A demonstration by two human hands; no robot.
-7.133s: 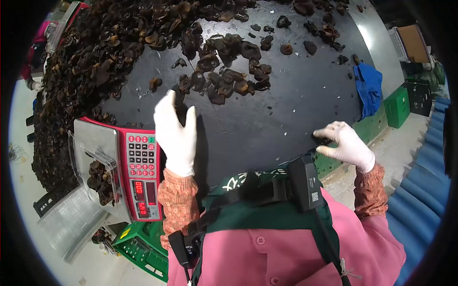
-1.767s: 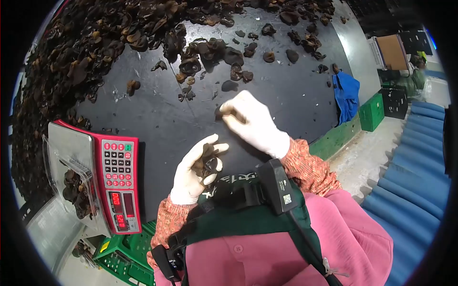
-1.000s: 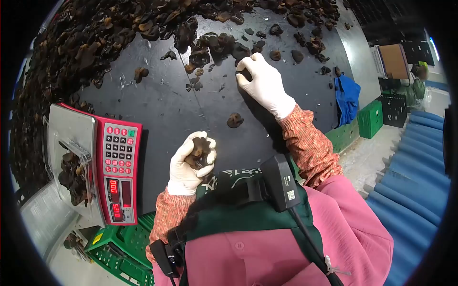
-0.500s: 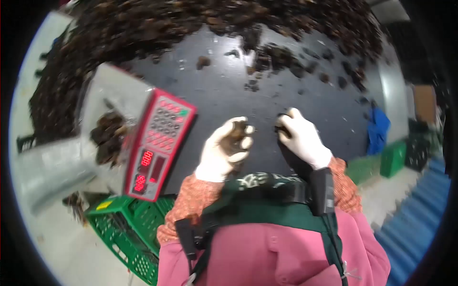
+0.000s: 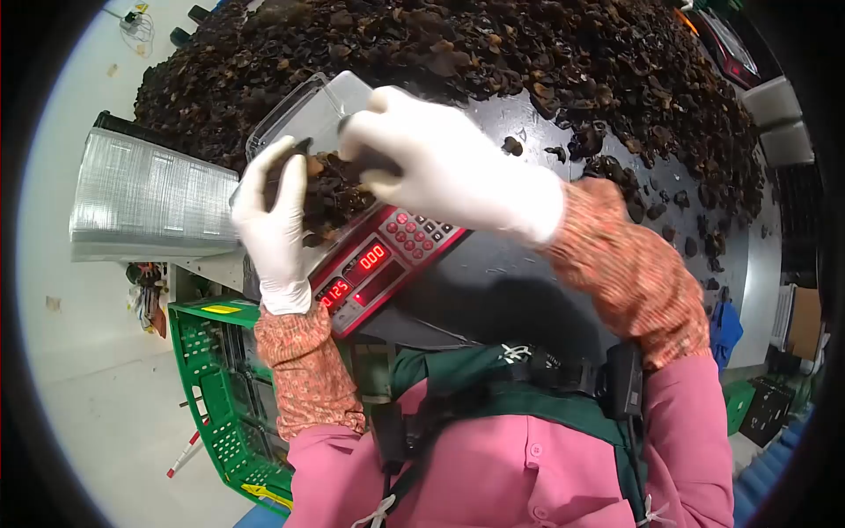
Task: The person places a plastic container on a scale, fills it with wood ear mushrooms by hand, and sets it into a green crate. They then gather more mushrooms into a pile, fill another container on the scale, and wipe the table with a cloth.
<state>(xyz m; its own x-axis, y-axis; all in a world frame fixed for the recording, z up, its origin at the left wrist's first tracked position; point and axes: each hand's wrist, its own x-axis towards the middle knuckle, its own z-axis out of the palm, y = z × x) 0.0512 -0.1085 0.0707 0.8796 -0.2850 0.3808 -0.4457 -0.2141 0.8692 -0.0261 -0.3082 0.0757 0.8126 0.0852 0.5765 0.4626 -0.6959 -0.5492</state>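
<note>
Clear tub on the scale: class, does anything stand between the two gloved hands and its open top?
Nothing visible does. The left hand and right hand are already over the tub, holding dark mushrooms at its opening.

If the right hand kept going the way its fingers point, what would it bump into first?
Most likely the left hand, just beyond its fingertips above the clear container of dark mushrooms. The right hand points leftward; depth is unclear, so it might pass over.

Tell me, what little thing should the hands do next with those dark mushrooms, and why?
Probably let go. Both gloved hands, the left hand and the right hand, hold dark wood ear mushrooms right over the clear plastic container on the red scale. The container already has mushrooms in it, so opening the fingers should drop these in with them.
</note>
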